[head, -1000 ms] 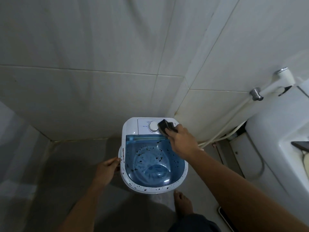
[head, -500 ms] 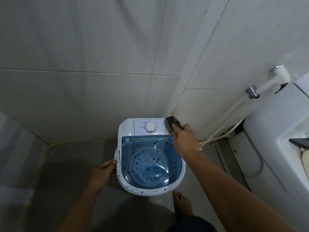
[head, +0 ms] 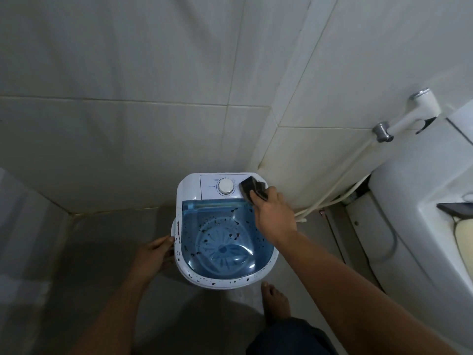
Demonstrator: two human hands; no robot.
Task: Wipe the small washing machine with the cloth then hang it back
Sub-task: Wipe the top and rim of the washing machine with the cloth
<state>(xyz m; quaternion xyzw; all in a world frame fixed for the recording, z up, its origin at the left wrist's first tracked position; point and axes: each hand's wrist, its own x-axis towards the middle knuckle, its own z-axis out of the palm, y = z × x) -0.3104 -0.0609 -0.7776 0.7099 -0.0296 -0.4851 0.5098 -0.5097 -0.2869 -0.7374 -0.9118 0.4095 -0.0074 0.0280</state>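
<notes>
A small white washing machine [head: 190, 190] with a clear blue lid stands on the floor in the wall corner. Dark spots speckle the lid and the front rim. A round white dial [head: 225, 187] sits on its back panel. My right hand [head: 275, 216] grips a dark folded cloth [head: 252, 187] and presses it on the back right corner of the panel, just right of the dial. My left hand [head: 154, 254] holds the machine's left side, fingers curled round its edge.
Tiled walls close in behind and to the right. A white spray nozzle [head: 419, 108] hangs on the right wall, its hose [head: 340, 180] running down behind the machine. A white toilet [head: 422, 226] fills the right side. My bare foot [head: 276, 301] stands just before the machine.
My right hand slid the cloth from beside the dial to the panel's right corner, then slightly back toward the dial. My left hand stays on the machine's left side.
</notes>
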